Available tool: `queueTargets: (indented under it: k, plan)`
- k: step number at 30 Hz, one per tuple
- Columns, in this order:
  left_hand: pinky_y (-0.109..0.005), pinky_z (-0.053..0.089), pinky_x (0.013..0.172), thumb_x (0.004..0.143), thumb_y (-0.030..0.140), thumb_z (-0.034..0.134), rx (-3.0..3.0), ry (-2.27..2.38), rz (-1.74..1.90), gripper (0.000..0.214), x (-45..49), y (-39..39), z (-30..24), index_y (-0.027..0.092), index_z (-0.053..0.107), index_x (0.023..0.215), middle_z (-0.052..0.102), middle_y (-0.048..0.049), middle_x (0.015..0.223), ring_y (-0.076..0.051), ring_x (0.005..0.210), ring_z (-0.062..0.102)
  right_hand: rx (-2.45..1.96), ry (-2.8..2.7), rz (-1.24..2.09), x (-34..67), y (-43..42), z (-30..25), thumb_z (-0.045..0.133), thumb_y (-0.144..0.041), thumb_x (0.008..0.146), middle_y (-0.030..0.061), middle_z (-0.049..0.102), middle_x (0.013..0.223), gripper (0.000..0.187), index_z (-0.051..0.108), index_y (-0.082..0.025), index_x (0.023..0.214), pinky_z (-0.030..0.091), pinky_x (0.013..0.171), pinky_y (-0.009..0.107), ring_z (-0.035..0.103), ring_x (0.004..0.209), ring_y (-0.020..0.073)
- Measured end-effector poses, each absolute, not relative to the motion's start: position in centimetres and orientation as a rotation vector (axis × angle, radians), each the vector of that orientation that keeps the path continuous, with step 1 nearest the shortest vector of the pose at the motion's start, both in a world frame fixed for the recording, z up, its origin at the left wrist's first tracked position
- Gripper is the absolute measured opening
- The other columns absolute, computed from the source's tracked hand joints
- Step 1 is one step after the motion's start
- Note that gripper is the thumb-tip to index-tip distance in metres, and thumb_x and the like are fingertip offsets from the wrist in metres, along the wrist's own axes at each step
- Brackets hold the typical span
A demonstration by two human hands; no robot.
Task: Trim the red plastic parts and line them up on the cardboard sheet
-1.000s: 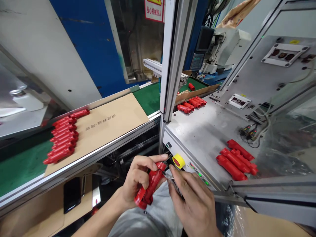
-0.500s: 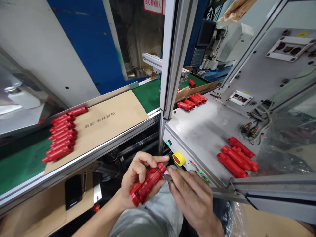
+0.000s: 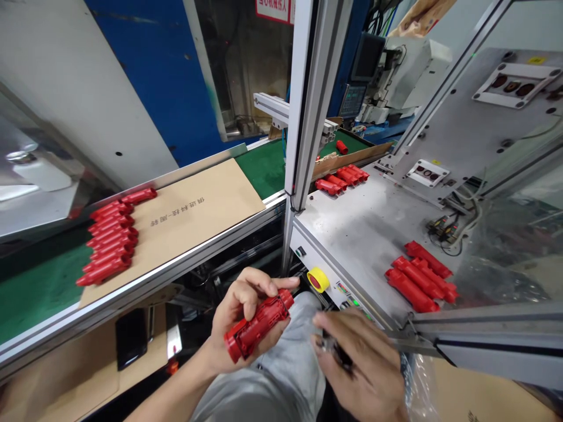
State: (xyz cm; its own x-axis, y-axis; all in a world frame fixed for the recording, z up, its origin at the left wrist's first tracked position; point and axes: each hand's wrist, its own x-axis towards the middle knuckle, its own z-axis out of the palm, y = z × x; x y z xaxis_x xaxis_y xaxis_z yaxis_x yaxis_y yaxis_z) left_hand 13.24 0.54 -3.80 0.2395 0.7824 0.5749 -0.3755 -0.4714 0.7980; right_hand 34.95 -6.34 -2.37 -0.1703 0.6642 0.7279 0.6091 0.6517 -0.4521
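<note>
Lower centre of the frame: the left hand [image 3: 240,310] grips a hollow red plastic part [image 3: 259,329], glossy, ribbed and roughly cylindrical, its upper end tilted rightward. Lower right of centre: the right hand [image 3: 369,366], slightly blurred, curls around a small metal tool [image 3: 331,347], apart from the part. Beyond, at right, four similar red tubes [image 3: 411,291] lie on a smooth grey metal desk [image 3: 356,225]. At left, a red row [image 3: 105,271] rests partly on matte, printed cardboard [image 3: 197,205] over a green belt [image 3: 264,171].
</note>
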Motion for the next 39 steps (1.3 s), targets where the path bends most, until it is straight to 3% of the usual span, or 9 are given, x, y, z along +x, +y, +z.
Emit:
queueTargets:
  k: [3, 8, 17, 24, 34, 36, 37, 39]
  plan:
    - [-0.033, 0.068, 0.107, 0.085, -0.012, 0.073, 1.498, 0.383, 1.455, 0.046, 13.3, 0.4, -3.8, 0.023, 0.044, 0.094, 0.056, -0.0027, 0.114, -0.029, 0.130, 0.076, -1.134, -1.869, 0.004, 35.0, -6.1, -1.5, 0.076, -0.005, 0.093, 0.0101, 0.083, 0.111, 0.051, 0.068, -0.015, 0.143, 0.066, 0.090, 0.038, 0.076, 0.101, 0.0218]
    - [-0.037, 0.068, 0.108, 0.084, -0.016, 0.072, 1.510, 0.349, 1.457, 0.049, 13.4, 0.1, -4.0, 0.023, 0.045, 0.096, 0.057, -0.0034, 0.117, -0.030, 0.131, 0.075, -1.143, -1.966, -0.001, 34.8, -5.8, -0.9, 0.073, -0.006, 0.097, 0.0096, 0.082, 0.111, 0.050, 0.066, -0.015, 0.146, 0.065, 0.087, 0.039, 0.073, 0.097, 0.0219]
    - [-0.044, 0.068, 0.111, 0.082, -0.021, 0.068, 1.555, 0.261, 1.402, 0.050, 13.3, 0.1, -3.8, 0.021, 0.046, 0.099, 0.056, -0.0049, 0.120, -0.035, 0.134, 0.074, -1.141, -2.126, -0.023, 35.4, -5.8, -0.5, 0.071, -0.008, 0.100, 0.0111, 0.081, 0.119, 0.050, 0.064, -0.013, 0.149, 0.060, 0.095, 0.043, 0.070, 0.104, 0.0251]
    - [-0.038, 0.069, 0.106, 0.079, -0.022, 0.069, 1.564, 0.285, 1.423, 0.052, 13.6, 0.2, -3.5, 0.021, 0.046, 0.097, 0.058, -0.0043, 0.118, -0.034, 0.131, 0.076, -1.157, -2.177, -0.050, 35.9, -5.7, -0.2, 0.073, -0.010, 0.100, 0.0082, 0.081, 0.110, 0.049, 0.065, -0.014, 0.148, 0.061, 0.088, 0.043, 0.071, 0.096, 0.0245]
    - [-0.044, 0.069, 0.107, 0.080, -0.023, 0.068, 1.580, 0.299, 1.370, 0.051, 12.9, 0.2, -4.3, 0.020, 0.047, 0.098, 0.059, -0.0059, 0.120, -0.039, 0.133, 0.074, -1.194, -2.151, 0.014, 35.7, -5.9, -0.8, 0.073, -0.015, 0.103, 0.0063, 0.085, 0.108, 0.049, 0.065, -0.019, 0.151, 0.061, 0.096, 0.040, 0.078, 0.094, 0.0220]
    - [-0.044, 0.069, 0.107, 0.081, -0.022, 0.069, 1.548, 0.293, 1.358, 0.051, 12.9, 0.2, -4.5, 0.021, 0.047, 0.099, 0.059, -0.0060, 0.120, -0.038, 0.134, 0.074, -1.191, -1.986, 0.272, 35.8, -5.7, -1.6, 0.076, -0.020, 0.102, 0.0051, 0.085, 0.104, 0.044, 0.072, -0.026, 0.145, 0.062, 0.087, 0.037, 0.078, 0.088, 0.0205]
    - [-0.042, 0.068, 0.107, 0.081, -0.021, 0.069, 1.528, 0.295, 1.357, 0.051, 12.9, 0.2, -4.5, 0.021, 0.047, 0.100, 0.059, -0.0059, 0.120, -0.038, 0.134, 0.074, -1.181, -1.806, 0.485, 35.8, -5.4, -2.0, 0.076, -0.026, 0.103, 0.0038, 0.083, 0.097, 0.036, 0.076, -0.029, 0.139, 0.061, 0.075, 0.033, 0.075, 0.078, 0.0180]
    - [-0.040, 0.068, 0.108, 0.082, -0.020, 0.070, 1.492, 0.310, 1.360, 0.051, 12.9, 0.2, -4.5, 0.021, 0.047, 0.100, 0.059, -0.0052, 0.119, -0.036, 0.133, 0.075, -1.122, -1.284, 0.944, 36.0, -5.0, -3.0, 0.070, -0.047, 0.106, 0.0010, 0.076, 0.082, 0.028, 0.082, -0.034, 0.127, 0.049, 0.051, 0.026, 0.059, 0.057, 0.0123]
